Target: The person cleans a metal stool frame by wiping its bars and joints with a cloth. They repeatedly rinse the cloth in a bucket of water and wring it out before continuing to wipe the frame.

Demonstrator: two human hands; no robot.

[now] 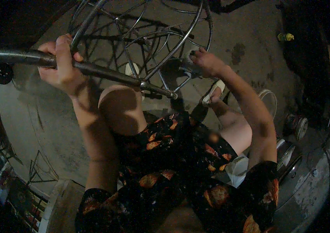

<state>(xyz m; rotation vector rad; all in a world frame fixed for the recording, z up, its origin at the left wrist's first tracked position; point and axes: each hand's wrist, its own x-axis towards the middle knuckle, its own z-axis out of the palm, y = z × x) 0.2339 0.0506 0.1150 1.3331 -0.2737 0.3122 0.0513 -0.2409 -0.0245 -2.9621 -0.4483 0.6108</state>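
Welded tubular metal frame (177, 47) occupies upper left to upper centre of the frame; its thick steel tube (106, 73) runs from far upper left down toward centre, ending just above the wearer's lap, with thinner bent rods extending upward from it. Left hand (66, 70), upper left: grasping the thick tube, fingers wrapped around it, thumb lying across the top. Right hand (209, 64), upper centre-right: fingers curled beside the lower rods, against a blurred grey item (192, 62); whether it grips this item or only touches it, cannot tell. Wearer seated, knees apart, in a dark floral garment (161, 143); one pale shoe (214, 92) visible below the right hand. Concrete floor (246, 23) beneath, dimly lit, crossed by rod shadows. Small yellow-green object (286, 37) at upper right, kind unclear. Round container (300, 127) at right edge, dark wheel (2, 73) at left edge.
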